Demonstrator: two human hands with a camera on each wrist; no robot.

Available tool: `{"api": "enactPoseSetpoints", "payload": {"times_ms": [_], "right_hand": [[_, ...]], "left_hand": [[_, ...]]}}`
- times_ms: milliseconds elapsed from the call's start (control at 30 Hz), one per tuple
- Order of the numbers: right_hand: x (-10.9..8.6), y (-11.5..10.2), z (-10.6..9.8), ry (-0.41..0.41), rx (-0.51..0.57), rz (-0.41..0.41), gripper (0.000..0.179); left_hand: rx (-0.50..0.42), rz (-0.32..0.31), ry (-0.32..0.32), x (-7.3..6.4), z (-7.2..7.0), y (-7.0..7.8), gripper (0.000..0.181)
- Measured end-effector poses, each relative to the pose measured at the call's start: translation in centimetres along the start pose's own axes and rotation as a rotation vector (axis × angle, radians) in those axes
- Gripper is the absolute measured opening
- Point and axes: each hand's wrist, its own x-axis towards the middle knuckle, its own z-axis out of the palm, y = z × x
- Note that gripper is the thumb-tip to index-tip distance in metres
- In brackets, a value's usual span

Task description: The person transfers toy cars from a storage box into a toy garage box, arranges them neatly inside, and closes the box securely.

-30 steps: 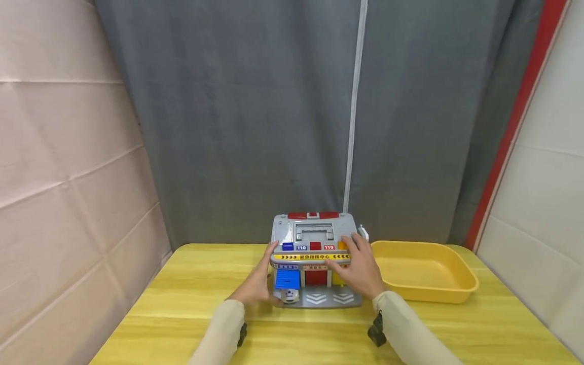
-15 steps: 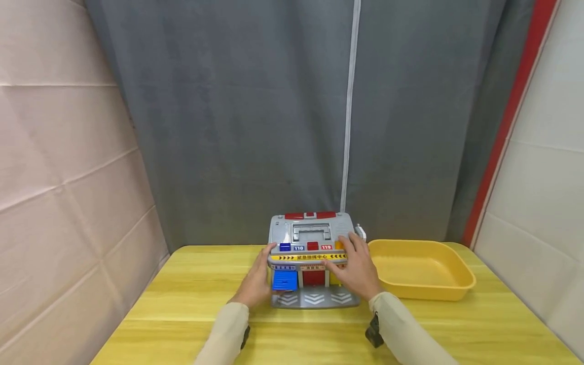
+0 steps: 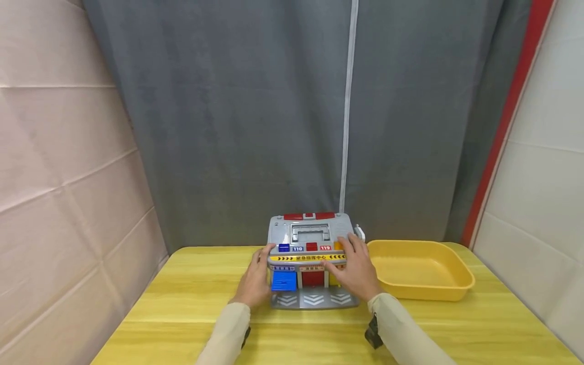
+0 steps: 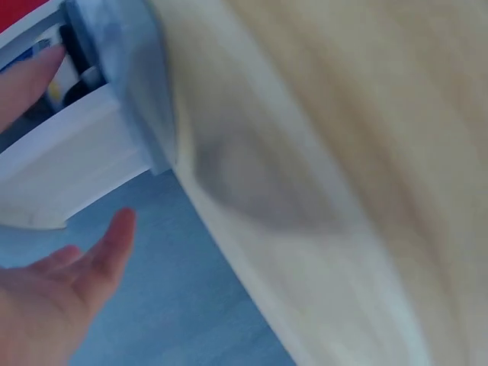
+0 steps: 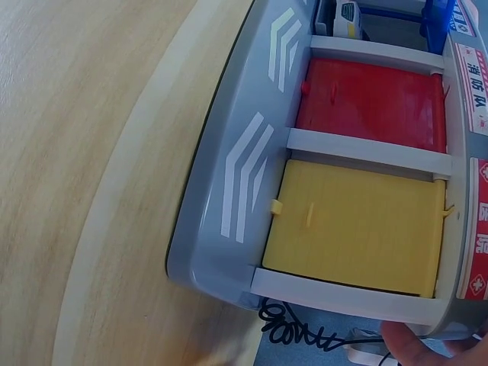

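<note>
A grey toy emergency garage [image 3: 312, 299] stands on the table between both hands. Its blue door [image 3: 284, 281] is tilted outward, while the red door [image 5: 370, 105] and yellow door [image 5: 351, 227] are down. At the garage's left side is my left hand [image 3: 253, 284]; in the left wrist view its thumb reaches into the bay and its other fingers extend outside the wall. Part of a white toy car [image 5: 348, 20] shows inside the blue-door bay. My right hand [image 3: 359, 267] rests on the roof's right front corner, fingers by the orange button [image 3: 338, 245] and thumb at the front edge.
A yellow plastic tray [image 3: 422, 293] stands right of the garage. A white piece [image 3: 360, 232] sticks out at the garage's right rear, and a coiled black cord [image 5: 293, 328] hangs nearby. A grey curtain [image 3: 228, 126] closes off the back of the wooden table [image 3: 182, 304].
The white toy car, which stuck out onto the ramp below the blue door, has gone inside the bay. My left thumb moved inward with it. My right hand stays on the roof.
</note>
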Motion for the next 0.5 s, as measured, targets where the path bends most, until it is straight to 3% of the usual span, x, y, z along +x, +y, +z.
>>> {"api": "enactPoseSetpoints", "payload": {"times_ms": [267, 367, 500], "right_hand": [[0.0, 0.2, 0.1, 0.006, -0.001, 0.001, 0.076], [-0.1, 0.2, 0.1, 0.012, -0.003, -0.005, 0.077], [-0.2, 0.4, 0.0, 0.025, -0.009, -0.021, 0.077]], "left_hand": [[-0.057, 0.056, -0.090, 0.0, -1.7, 0.1, 0.134], [-0.091, 0.065, -0.150, -0.2, -2.7, 0.2, 0.142], [-0.160, 0.064, -0.232, -0.6, -4.2, 0.6, 0.134]]}}
